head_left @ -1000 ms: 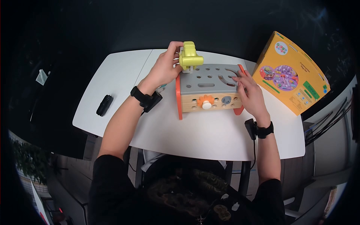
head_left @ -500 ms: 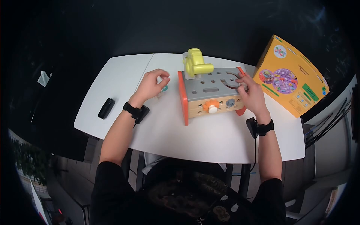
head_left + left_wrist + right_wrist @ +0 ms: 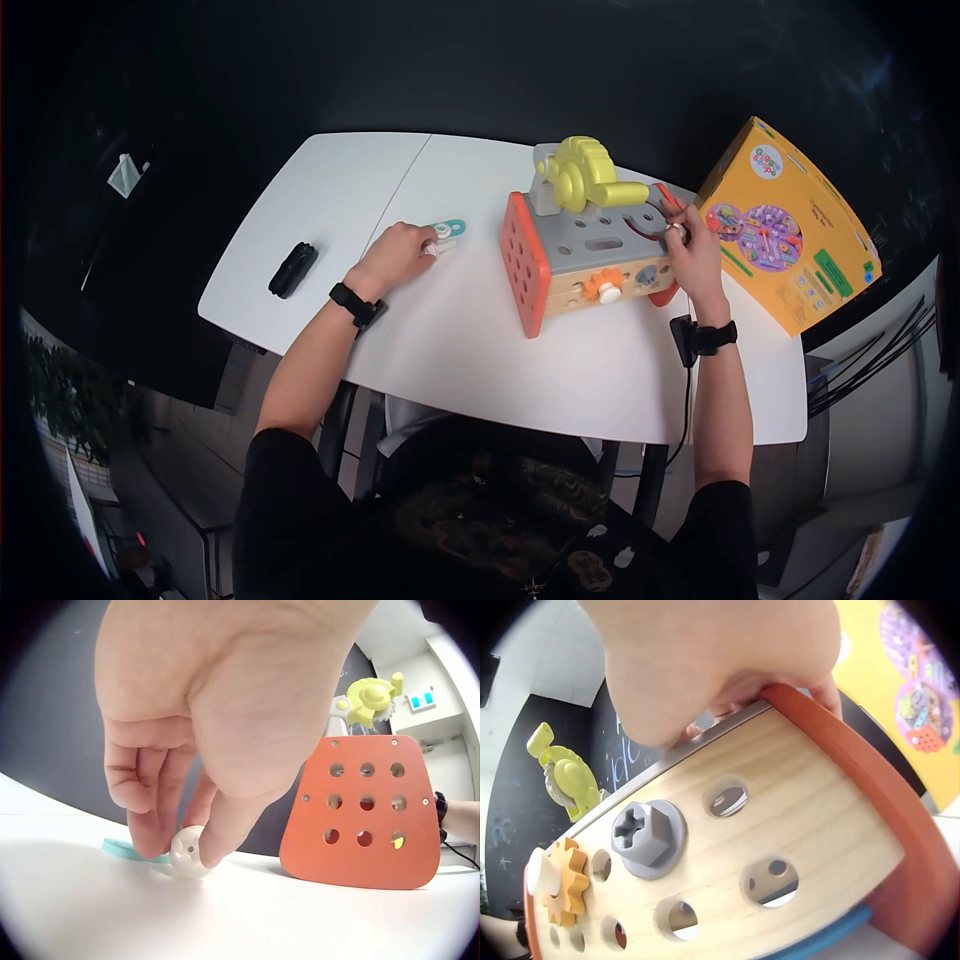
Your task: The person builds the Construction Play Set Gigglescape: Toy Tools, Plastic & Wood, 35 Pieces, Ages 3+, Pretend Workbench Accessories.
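At the middle of the table my left hand (image 3: 395, 258) pinches a small white toy screw (image 3: 187, 853) between thumb and fingers, low over the white surface. Beside it lies a flat teal piece (image 3: 457, 228), partly behind the fingers in the left wrist view. My right hand (image 3: 697, 255) grips the right end of the toy workbench (image 3: 572, 257), fingers over the red-orange end panel (image 3: 840, 761). On the workbench's far left top corner stands a yellow-green toy circular saw (image 3: 583, 175). An orange gear (image 3: 604, 287) and a grey bolt (image 3: 641, 836) sit on its wooden front.
A yellow packaging box (image 3: 795, 230) leans at the right behind my right hand. A black case-like object (image 3: 293, 270) lies on the left of the white table (image 3: 470, 370). A cable (image 3: 687, 410) hangs from my right wrist camera.
My left hand has let go of the yellow-green saw, moved left and down, and taken hold of the white toy screw. The workbench appears turned, showing more of its left panel. My right hand stays on it.
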Demonstrator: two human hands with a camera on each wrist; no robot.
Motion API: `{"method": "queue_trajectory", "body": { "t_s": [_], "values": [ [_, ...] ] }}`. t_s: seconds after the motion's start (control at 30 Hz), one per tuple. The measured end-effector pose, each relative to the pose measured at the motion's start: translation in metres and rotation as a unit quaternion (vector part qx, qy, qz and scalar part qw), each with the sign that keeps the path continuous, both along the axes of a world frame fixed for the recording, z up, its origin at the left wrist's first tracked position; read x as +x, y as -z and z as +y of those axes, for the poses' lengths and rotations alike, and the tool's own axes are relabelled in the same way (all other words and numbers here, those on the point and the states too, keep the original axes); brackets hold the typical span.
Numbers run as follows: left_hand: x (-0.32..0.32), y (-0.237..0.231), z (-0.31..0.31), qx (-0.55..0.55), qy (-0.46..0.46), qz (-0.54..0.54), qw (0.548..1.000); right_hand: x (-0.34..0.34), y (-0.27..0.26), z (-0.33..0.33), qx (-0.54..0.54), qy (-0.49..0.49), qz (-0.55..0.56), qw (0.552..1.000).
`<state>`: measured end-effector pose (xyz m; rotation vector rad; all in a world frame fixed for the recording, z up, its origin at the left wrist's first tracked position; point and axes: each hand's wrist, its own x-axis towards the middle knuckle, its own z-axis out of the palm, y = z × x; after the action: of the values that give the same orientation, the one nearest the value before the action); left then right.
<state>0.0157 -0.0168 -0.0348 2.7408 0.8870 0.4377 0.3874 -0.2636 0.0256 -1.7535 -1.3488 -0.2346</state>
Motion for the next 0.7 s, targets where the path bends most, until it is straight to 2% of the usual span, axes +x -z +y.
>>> {"method": "queue_trajectory", "body": {
  "t_s": [0.1, 0.17, 0.27, 0.47, 0.7],
  "values": [
    [0.004, 0.001, -0.002, -0.013, 0.024, -0.039, 0.999, -0.007, -0.007, -0.003, -0.025, 0.009, 0.032, 0.999],
    [0.010, -0.013, -0.016, -0.062, 0.043, -0.117, 0.990, -0.005, -0.004, -0.003, -0.015, 0.002, 0.026, 1.000],
    [0.018, -0.035, -0.036, -0.096, 0.062, -0.163, 0.980, -0.005, -0.004, -0.004, -0.010, -0.006, 0.023, 1.000],
    [0.030, -0.050, -0.048, -0.087, 0.111, -0.189, 0.972, -0.002, -0.003, -0.006, -0.016, -0.015, 0.017, 1.000],
    [0.032, -0.057, -0.051, -0.054, 0.089, -0.183, 0.978, 0.004, 0.003, -0.006, -0.003, -0.047, 0.039, 0.998]
  ]
}}
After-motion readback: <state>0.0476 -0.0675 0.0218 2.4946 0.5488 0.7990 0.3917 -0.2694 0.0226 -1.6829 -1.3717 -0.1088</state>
